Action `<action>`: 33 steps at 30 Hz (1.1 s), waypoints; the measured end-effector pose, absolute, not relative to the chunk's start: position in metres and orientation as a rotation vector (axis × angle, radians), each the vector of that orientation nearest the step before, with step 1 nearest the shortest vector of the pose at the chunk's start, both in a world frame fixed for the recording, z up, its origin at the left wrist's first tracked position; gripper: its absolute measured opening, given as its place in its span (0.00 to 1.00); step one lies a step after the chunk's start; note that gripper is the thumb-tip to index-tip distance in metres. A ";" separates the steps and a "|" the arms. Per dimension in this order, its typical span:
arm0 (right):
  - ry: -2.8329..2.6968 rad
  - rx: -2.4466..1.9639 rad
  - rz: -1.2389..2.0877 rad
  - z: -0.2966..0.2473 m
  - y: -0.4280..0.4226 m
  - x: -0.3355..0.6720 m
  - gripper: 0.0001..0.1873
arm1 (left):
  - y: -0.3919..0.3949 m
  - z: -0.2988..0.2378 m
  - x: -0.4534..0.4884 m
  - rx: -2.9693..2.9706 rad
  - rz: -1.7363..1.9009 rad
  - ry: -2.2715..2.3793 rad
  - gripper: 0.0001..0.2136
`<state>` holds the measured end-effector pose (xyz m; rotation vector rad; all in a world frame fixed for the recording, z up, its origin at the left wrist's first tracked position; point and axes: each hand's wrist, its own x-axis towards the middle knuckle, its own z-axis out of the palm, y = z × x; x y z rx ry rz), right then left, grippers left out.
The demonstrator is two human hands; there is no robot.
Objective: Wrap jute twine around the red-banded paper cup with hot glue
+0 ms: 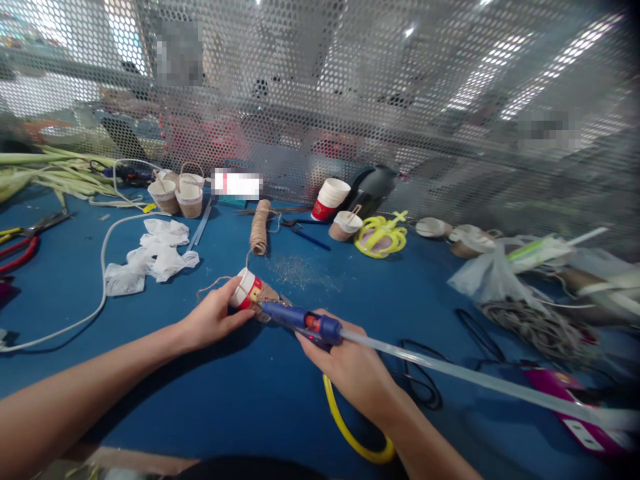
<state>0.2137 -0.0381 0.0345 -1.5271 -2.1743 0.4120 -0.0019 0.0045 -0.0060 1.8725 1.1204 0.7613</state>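
My left hand (213, 319) grips a paper cup (249, 292) lying on its side over the blue table (240, 393); the cup is red and white near its rim and partly wound with brown twine. My right hand (350, 367) is closed on a blue glue gun (300, 319), whose nozzle touches the twine-wrapped part of the cup. A long clear glue stick (465, 377) juts out of the gun's back toward the right. A yellow cord (350, 433) loops below my right wrist.
A twine spool (260, 227) stands behind the cup. Finished twine cups (177, 193), a stack of paper cups (330, 198), a yellow crown-shaped piece (381, 237), crumpled white plastic (150, 257), a white cable (103, 267) and red pliers (20, 250) lie around. A perforated metal screen (350, 87) closes the back.
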 end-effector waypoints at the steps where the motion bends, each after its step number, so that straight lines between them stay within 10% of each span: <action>1: -2.175 -1.534 0.405 0.038 -0.038 0.214 0.05 | 0.005 -0.006 -0.002 1.880 0.758 1.116 0.19; 33: -2.204 -1.502 0.382 0.044 -0.035 0.215 0.08 | 0.004 -0.008 -0.006 1.903 0.755 1.101 0.20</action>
